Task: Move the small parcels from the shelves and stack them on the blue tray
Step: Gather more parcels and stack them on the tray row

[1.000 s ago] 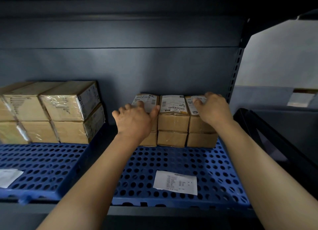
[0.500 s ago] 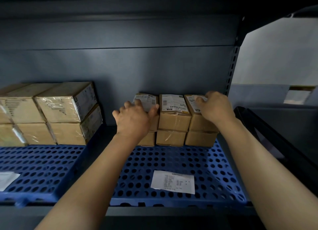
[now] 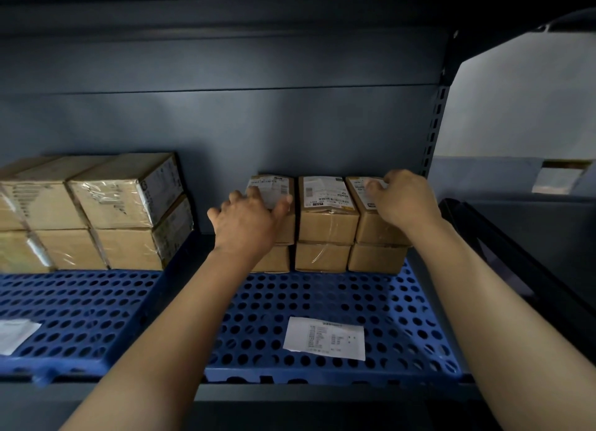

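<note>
six small parcels (image 3: 324,233) stand in three columns of two at the 12 o'clock end of the blue tray (image 3: 322,301), against the shelf's back wall, just where they stood half a second ago. the left hand (image 3: 248,224) is still spread over the top left parcel (image 3: 274,188), fingers curled across its label and 9 o'clock side, thumb pressed on its top near the front edge. the right hand (image 3: 403,198) stays on the top right parcel (image 3: 362,193), fingers bent down onto the label. its thumb is hidden, so whether it truly grips i cannot tell. neither hand has shifted noticeably, and no parcel has lifted. a paper slip (image 3: 324,337) lies on the tray at 6 o'clock from the stack. larger boxes (image 3: 122,204) sit at 9 o'clock from the stack, well apart.
</note>
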`<state>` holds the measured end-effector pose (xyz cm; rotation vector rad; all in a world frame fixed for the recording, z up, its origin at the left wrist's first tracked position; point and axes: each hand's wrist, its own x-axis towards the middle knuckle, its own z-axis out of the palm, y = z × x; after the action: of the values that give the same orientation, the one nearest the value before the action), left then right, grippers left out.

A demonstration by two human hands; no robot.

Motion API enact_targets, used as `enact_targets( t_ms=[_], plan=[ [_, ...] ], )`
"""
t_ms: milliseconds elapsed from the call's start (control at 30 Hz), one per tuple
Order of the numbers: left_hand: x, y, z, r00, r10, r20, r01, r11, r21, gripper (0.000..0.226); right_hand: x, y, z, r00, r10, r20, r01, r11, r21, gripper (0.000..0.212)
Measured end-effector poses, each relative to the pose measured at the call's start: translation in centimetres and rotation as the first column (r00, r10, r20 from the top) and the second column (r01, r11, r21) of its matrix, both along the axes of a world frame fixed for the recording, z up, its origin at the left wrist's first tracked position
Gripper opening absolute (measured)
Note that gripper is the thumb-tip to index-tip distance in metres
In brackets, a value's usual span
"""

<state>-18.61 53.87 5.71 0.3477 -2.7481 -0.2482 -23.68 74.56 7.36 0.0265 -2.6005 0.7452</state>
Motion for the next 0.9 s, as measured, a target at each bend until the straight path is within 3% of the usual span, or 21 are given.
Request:
enact_targets(
  t_ms=[900],
  plan=[
    [-0.8,-0.91,0.44,0.997,-0.05,0.052,0.046,0.996,0.074,0.082,0.11,-0.91,0.45,0.999,-0.011,0.048,0.011,1.0,0.003,0.044]
  ],
)
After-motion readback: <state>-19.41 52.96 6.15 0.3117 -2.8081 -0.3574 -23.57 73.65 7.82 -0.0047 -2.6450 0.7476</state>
